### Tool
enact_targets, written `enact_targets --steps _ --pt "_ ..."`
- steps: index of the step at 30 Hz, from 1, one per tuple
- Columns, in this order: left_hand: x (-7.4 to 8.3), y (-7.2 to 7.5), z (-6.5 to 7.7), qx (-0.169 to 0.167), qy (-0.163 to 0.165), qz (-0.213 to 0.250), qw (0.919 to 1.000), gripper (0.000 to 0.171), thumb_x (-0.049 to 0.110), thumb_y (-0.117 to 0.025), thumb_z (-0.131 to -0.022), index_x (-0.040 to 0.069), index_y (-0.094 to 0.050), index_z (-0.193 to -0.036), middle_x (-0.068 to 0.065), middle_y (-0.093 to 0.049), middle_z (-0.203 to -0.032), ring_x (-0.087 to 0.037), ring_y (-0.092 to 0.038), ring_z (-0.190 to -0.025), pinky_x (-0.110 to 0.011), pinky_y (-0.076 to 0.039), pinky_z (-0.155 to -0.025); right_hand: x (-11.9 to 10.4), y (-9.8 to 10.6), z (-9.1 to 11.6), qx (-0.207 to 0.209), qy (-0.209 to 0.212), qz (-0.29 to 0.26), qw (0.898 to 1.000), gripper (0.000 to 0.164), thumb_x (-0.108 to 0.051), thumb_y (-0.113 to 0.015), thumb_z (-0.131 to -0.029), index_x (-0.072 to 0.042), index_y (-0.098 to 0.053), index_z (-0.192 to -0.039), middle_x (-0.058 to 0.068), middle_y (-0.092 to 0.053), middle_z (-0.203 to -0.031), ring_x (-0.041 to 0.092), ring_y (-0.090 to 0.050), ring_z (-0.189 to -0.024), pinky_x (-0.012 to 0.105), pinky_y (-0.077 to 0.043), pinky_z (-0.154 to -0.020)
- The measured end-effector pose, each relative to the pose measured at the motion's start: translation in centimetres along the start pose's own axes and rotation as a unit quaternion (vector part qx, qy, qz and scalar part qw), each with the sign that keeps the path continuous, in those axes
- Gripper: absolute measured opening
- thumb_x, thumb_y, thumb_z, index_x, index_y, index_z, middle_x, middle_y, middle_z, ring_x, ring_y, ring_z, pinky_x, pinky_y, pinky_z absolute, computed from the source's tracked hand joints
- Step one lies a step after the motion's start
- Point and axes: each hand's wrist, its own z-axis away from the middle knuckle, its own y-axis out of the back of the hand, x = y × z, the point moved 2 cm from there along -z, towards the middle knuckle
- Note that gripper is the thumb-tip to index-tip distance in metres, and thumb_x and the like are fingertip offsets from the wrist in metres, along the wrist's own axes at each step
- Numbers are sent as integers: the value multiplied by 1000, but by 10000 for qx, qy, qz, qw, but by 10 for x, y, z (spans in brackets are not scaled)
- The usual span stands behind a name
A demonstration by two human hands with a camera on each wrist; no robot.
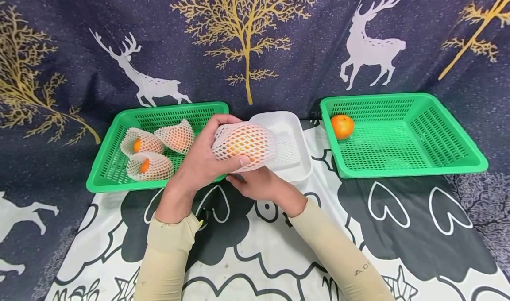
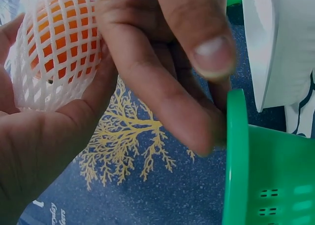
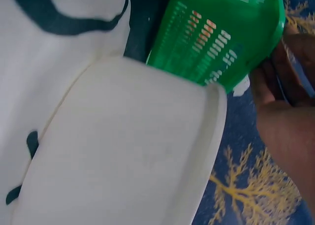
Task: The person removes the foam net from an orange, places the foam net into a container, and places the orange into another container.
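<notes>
My left hand (image 1: pixel 201 157) grips an orange (image 1: pixel 239 147) wrapped in a white foam net sleeve (image 1: pixel 260 144), thumb across its near side and fingers over the far side. Close under the fruit is my right hand (image 1: pixel 259 183), its fingers loosely bent and pointing left. In the left wrist view the netted orange rests in the left palm, beside the right hand's bent fingers (image 2: pixel 162 82). The right wrist view catches only part of a hand (image 3: pixel 288 102) at the right edge.
Left, a green basket (image 1: pixel 104 159) holds several net-wrapped oranges (image 1: pixel 150 166). A white tray (image 1: pixel 307 159) with foam nets (image 1: pixel 287 149) stands behind the right hand. Another green basket (image 1: pixel 398 173), on the right, has one bare orange (image 1: pixel 342 127). A patterned curtain (image 1: pixel 295 79) hangs behind.
</notes>
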Motion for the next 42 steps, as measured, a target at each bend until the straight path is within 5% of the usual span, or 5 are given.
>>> enact_targets --steps 6,12,19,25,42 --pt "10 -1 1 49 82 -26 10000 69 4 -81 -77 7 -45 -136 -7 -54 -130 -27 -53 -112 -37 -47 -90 15 30 7 243 -248 -1156 9927 51 -9 -71 -91 -1 -48 -136 9 -54 -131 19 -52 -119 33 -44 -103" --pt "11 4 3 161 35 -104 9998 68 4 -80 -79 6 -44 -136 -7 -52 -131 -27 -52 -112 -35 -48 -89 24 70 13 600 -324 -1991 9776 28 -2 -68 -93 -5 -67 -121 3 -69 -113 16 -64 -103 35 -51 -95" --pt "10 7 3 294 79 -129 9995 66 5 -80 -80 7 -45 -136 -7 -52 -130 -27 -53 -112 -33 -49 -89 20 108 27 1306 79 -2687 9543 20 14 -59 -90 -1 -71 -95 11 -67 -91 25 -59 -83 31 -54 -76" --pt "9 3 1 328 99 -131 9993 69 6 -82 -79 6 -45 -137 -7 -53 -130 -26 -54 -111 -34 -49 -88 9 122 30 1798 604 -2973 9358 25 24 -63 -82 8 -72 -99 18 -69 -97 30 -63 -90 34 -57 -78" --pt "3 -5 -4 209 204 -501 9983 67 4 -83 -78 8 -46 -134 -6 -55 -122 -24 -55 -103 -32 -49 -84 1 117 26 1628 685 -2545 9508 52 26 -75 -69 11 -65 -117 19 -55 -130 34 -51 -123 46 -46 -104"
